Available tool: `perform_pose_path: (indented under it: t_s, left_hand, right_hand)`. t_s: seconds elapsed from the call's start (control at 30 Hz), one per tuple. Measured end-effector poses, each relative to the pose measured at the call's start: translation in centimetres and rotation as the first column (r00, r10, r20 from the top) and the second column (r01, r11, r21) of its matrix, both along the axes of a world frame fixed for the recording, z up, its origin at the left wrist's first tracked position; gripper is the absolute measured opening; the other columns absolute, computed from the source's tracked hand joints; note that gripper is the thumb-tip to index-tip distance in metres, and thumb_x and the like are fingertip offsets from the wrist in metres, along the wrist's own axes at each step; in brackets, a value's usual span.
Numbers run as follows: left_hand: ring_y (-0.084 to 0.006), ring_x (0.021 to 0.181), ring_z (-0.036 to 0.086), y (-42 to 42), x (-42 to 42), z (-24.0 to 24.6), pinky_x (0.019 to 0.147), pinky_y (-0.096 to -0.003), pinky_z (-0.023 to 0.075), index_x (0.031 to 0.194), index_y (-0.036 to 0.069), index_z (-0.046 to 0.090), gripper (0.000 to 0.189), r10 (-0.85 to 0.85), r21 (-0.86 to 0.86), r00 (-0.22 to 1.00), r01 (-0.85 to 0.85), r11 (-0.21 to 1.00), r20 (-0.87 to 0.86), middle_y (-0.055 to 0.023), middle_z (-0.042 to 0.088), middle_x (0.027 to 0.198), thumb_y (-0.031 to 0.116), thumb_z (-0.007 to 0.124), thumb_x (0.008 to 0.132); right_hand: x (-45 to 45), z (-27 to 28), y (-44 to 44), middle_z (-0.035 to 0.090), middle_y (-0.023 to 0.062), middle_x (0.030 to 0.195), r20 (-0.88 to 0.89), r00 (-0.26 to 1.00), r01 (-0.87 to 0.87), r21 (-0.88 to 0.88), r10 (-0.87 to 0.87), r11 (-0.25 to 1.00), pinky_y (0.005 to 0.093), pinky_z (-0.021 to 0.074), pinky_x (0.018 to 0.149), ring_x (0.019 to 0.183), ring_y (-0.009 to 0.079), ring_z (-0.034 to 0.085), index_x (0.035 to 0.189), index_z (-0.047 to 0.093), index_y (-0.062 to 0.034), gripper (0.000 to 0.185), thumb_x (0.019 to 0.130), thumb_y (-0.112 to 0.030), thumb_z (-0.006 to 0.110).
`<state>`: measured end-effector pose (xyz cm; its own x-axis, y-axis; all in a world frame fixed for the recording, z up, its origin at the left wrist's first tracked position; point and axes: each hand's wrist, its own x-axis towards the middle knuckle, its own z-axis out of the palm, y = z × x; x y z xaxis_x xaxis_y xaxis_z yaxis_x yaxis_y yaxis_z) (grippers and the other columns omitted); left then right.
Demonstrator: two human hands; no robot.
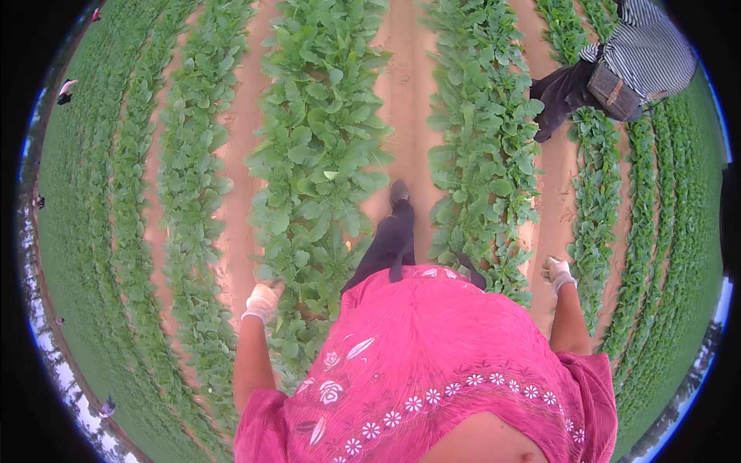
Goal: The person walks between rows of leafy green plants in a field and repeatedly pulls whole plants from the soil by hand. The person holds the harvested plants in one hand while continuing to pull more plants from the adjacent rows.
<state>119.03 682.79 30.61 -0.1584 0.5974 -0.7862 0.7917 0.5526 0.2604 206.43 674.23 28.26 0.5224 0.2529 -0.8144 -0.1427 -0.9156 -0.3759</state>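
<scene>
My left hand [264, 298], in a pale work glove with darker fingertips, hangs beside the broad row of leafy green plants [318, 133]. My right hand [557, 271], gloved the same way, is over the sandy furrow beyond the right-hand crop row [480, 139]. Its fingers are curled. Nothing can be made out in either hand, though the inner sides of both are hidden. Between the two rows, one dark shoe [399, 191] stands on the sandy path [402, 87]. A pink flowered top [428, 335] covers my body, and dark straps show at its front edge.
At the upper right, another person in a striped top [648, 52] stands among the rows, with a brown bag [615, 91] at the waist. More crop rows [200, 121] run along both sides with sandy furrows [234, 144] between them. Several small figures appear along the left rim.
</scene>
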Motion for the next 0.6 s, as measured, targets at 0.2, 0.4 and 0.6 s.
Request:
perform_pose_path:
  t_s: [0.2, 0.4, 0.6]
  left_hand:
    - [-0.0327, 0.115, 0.062, 12.3, 7.9, -0.1, 0.097, -0.0380, 0.0480, 0.130, 0.015, 0.064, 0.041, 0.009, -0.043, 0.997, -0.006, 0.999, 0.074, -0.0171, 0.068, 0.121, 0.039, 0.056, 0.097]
    - [-0.0274, 0.116, 0.063, 22.2, 16.5, 1.3, 0.100, -0.0351, 0.0467, 0.132, 0.012, 0.062, 0.040, -0.109, -0.036, 0.972, 0.119, 0.992, 0.206, -0.0146, 0.066, 0.126, 0.031, 0.057, 0.097]
    - [-0.0228, 0.114, 0.064, 24.7, 22.0, 1.4, 0.100, -0.0329, 0.0471, 0.130, 0.008, 0.062, 0.037, 0.013, -0.046, 0.956, 0.001, 0.999, 0.294, -0.0146, 0.068, 0.124, 0.025, 0.058, 0.097]
  right_hand:
    - [3.2, 5.1, 27.0, 0.069, 0.0071, 0.101, 0.178, 0.975, -0.182, 0.313, 0.130, 0.932, 0.0285, 0.0505, 0.054, 0.063, 0.0143, 0.060, 0.130, 0.057, -0.0014, 0.045, 0.089, -0.020, 0.062]
    - [-5.0, 0.7, 42.2, 0.070, 0.0096, 0.109, 0.057, 0.970, -0.241, 0.172, 0.235, 0.955, 0.0266, 0.0438, 0.044, 0.055, 0.0131, 0.059, 0.134, 0.053, -0.0092, 0.044, 0.096, -0.029, 0.063]
    - [-17.7, -6.3, 53.3, 0.071, 0.0089, 0.110, -0.158, 0.951, -0.232, 0.196, 0.265, 0.953, 0.0268, 0.0465, 0.048, 0.059, 0.0135, 0.058, 0.125, 0.058, -0.0061, 0.041, 0.094, -0.032, 0.065]
